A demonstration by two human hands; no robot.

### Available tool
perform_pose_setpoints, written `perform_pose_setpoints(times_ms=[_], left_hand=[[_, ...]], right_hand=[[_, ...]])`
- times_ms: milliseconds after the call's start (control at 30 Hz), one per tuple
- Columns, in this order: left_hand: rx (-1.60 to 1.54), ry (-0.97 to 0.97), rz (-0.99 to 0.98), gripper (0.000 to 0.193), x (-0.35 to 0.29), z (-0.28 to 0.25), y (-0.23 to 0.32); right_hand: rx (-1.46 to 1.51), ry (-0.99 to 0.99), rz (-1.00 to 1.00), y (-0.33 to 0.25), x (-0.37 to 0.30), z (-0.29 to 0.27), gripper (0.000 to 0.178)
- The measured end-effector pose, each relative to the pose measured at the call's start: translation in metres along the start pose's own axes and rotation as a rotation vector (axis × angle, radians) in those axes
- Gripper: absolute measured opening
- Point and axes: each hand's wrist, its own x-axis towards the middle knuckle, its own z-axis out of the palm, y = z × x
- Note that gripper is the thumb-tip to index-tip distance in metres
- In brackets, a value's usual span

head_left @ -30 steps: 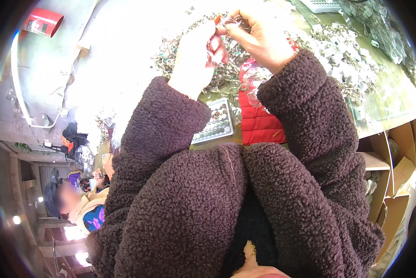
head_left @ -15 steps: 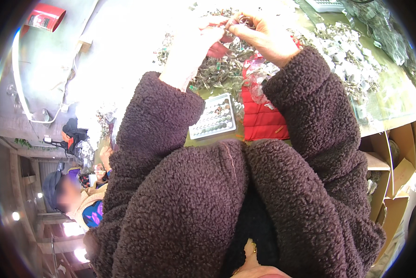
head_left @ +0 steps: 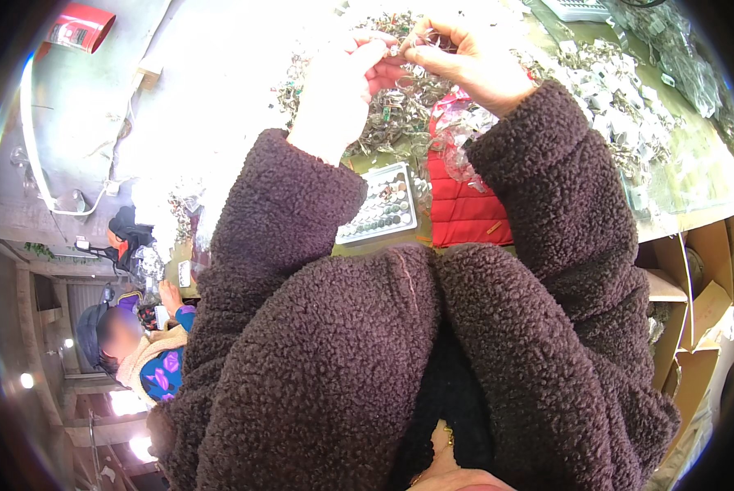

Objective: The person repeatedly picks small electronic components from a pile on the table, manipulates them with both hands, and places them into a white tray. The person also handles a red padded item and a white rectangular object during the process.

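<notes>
My left hand and my right hand meet over a heap of tangled thin strips and small parts at the far middle of the table. Thumb and fingertips of each hand are pinched together. Between them is a small piece, overexposed and too small to name; a thin pale loop shows at the right fingers. Nearer to me lies a white tray with rows of small round pieces, some silvery, some brownish. Beside it, under my right wrist, sits a red quilted cloth with clear crumpled plastic on top.
To the right spreads a second heap of small pale parts, with clear plastic bags beyond. Open cardboard boxes stand below the table's right edge. At the left sits another person, and a red container lies farther off.
My left hand has shifted slightly and its fingers have opened out a little near the right fingertips. The person at the left has moved a hand and leaned slightly.
</notes>
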Motion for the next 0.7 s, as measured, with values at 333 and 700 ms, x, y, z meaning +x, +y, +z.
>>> perform_pose_setpoints(times_ms=[333, 700], left_hand=[[0.102, -0.041, -0.043, 0.012, 0.004, -0.006, 0.007], [0.028, -0.103, -0.060, 0.014, 0.004, -0.007, 0.007]], right_hand=[[0.179, -0.006, 0.377, -0.030, -0.004, -0.010, 0.012], [0.067, -0.013, 0.173, 0.004, 0.000, -0.006, 0.009]])
